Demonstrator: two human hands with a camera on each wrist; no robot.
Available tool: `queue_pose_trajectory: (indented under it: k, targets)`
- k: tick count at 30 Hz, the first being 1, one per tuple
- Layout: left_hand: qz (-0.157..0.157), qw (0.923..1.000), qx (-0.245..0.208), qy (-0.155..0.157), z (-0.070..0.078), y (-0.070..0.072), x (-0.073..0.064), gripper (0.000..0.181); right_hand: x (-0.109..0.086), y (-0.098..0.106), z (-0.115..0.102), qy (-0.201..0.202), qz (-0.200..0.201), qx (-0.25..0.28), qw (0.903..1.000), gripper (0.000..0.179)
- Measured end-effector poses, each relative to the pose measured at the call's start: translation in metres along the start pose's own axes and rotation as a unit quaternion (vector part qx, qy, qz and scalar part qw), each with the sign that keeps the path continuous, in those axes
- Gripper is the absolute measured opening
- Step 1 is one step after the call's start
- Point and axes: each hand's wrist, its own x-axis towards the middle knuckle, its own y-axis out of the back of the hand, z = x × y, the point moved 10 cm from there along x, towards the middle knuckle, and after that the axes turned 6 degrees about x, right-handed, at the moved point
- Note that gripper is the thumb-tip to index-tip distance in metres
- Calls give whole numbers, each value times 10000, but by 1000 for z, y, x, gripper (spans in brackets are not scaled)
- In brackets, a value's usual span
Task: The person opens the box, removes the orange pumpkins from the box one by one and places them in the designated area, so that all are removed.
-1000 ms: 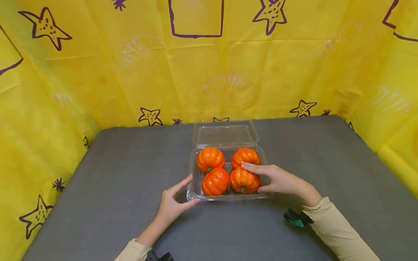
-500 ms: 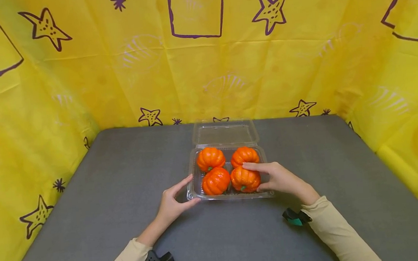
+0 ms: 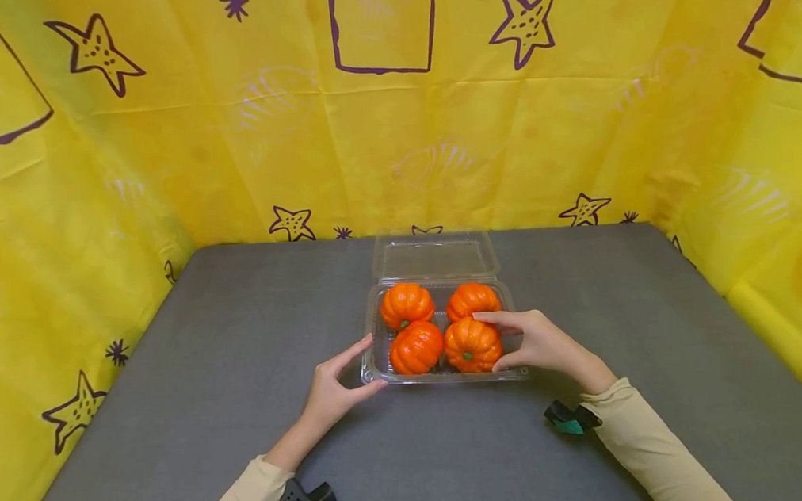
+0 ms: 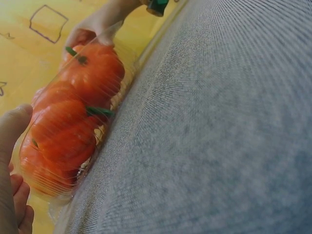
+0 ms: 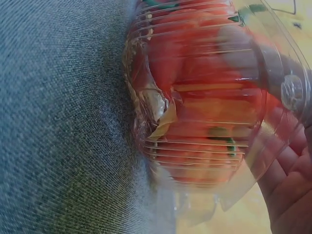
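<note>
Several small orange toy pumpkins with green stems sit in a clear plastic clamshell container (image 3: 448,378) in the head view. My right hand (image 3: 544,347) grips the front right pumpkin (image 3: 473,345), fingers at its upper right side and thumb low on the right. That pumpkin's stem faces toward me. Behind it is the back right pumpkin (image 3: 472,300). The front left pumpkin (image 3: 417,348) and back left pumpkin (image 3: 406,305) make up the other column. My left hand (image 3: 329,388) holds the container's front left corner between thumb and finger. Through the wall, the right wrist view shows pumpkins (image 5: 195,107).
The container's hinged lid (image 3: 434,257) lies folded back, away from me. A dark grey cloth (image 3: 209,426) covers the table. Yellow hangings (image 3: 390,124) with starfish drawings enclose the back and both sides. Black wrist mounts (image 3: 308,499) are on both sleeves.
The front right pumpkin has tilted slightly, its stem now higher on the side facing me. My right fingertips have shifted a little right on it. The left hand keeps its place on the container.
</note>
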Motion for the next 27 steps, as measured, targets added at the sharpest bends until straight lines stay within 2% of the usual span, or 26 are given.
queue_pose_trajectory:
  k: [6,13,20,23,27]
  targets:
    - [-31,10000,18,67,1,0,0,58,0,6,-3,-14,176,-84,9998,71]
    - [18,10000,33,2,2,1,1,57,5,15,-25,-205,336,1059,9936,67]
    - [5,10000,-16,40,1,-1,-1,58,3,15,-17,-562,428,1883,9796,65]
    - [1,10000,-21,52,1,-2,-1,57,1,15,-14,-672,434,1967,9772,69]
    - [32,10000,15,-2,2,-1,0,57,1,16,-15,-655,428,1834,9799,77]
